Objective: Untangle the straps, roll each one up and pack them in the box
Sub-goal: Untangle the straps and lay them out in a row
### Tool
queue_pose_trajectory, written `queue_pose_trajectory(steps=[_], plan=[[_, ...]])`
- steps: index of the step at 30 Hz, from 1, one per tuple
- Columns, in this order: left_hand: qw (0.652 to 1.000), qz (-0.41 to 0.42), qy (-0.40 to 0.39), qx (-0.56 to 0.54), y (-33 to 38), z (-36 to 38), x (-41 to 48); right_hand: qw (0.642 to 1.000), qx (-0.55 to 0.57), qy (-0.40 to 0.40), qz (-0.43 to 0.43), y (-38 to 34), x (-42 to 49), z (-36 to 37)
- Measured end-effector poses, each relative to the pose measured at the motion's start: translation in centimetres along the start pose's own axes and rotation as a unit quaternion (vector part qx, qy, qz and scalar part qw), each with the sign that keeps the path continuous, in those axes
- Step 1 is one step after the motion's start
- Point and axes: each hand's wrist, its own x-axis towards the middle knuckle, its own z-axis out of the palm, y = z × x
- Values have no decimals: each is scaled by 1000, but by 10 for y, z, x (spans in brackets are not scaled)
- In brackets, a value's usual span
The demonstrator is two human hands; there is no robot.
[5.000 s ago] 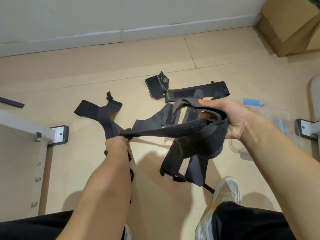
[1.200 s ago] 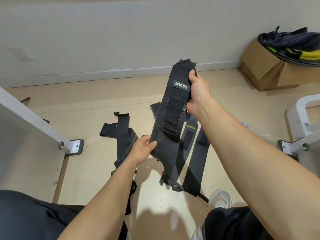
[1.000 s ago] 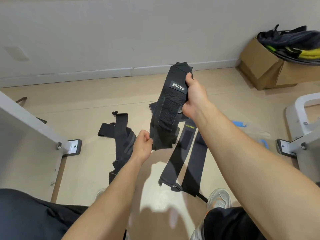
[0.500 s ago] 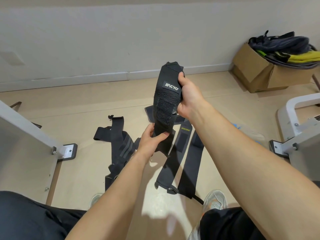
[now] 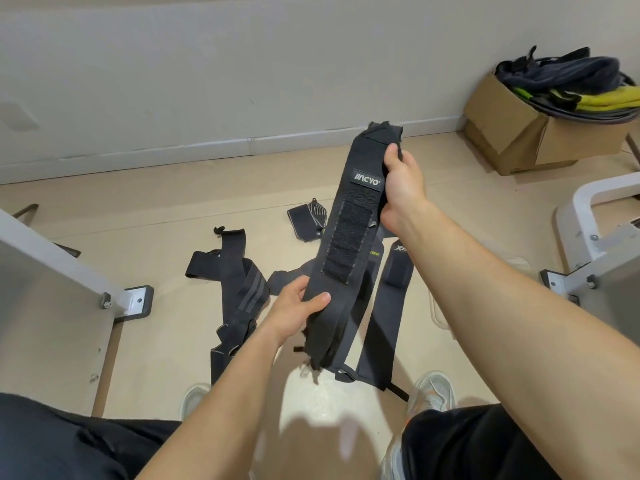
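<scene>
Black strap (image 5: 349, 237) held up, white label (image 5: 367, 178) reading "MCYO". Right hand (image 5: 401, 185) grips top end, left hand (image 5: 298, 310) grips lower part. Floor strap (image 5: 373, 263): yellow lettering, partly hidden.

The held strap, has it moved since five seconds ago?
Yes. Then stretched sideways above the floor, the held strap now stands upright: the right hand lifts its top across the baseboard, the left hand grips lower down.

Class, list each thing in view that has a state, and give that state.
Held strap: unrolled, stretched between both hands.
Right hand: grips its top end.
Left hand: grips its lower part.
Striped strap: unrolled, lying loose.
Cardboard box: open, full.
</scene>
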Motion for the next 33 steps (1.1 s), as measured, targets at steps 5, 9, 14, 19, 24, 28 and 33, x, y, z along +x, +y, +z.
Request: queue_pose_trajectory(steps=[5,9,14,19,24,28,33], plan=[[993,-83,-60,51,-28,8,-2,998,-22,51,-3,30,30,-20],[983,-142,-90,72,-58,-5,2,993,-56,100,11,58,62,-49],[981,-169,-58,75,-94,-33,28,980,-106,158,49,103,103,-90],[956,-161,-1,246,-127,-36,69,976,-119,158,93,152,143,-101],[920,-180,-32,348,-166,-27,100,972,-143,145,115,200,190,-92],[854,-175,-88,482,-168,-22,116,971,-150,129,133,234,219,-92],[881,-89,121,448,-114,-20,169,972,-157,115,132,263,239,-96]])
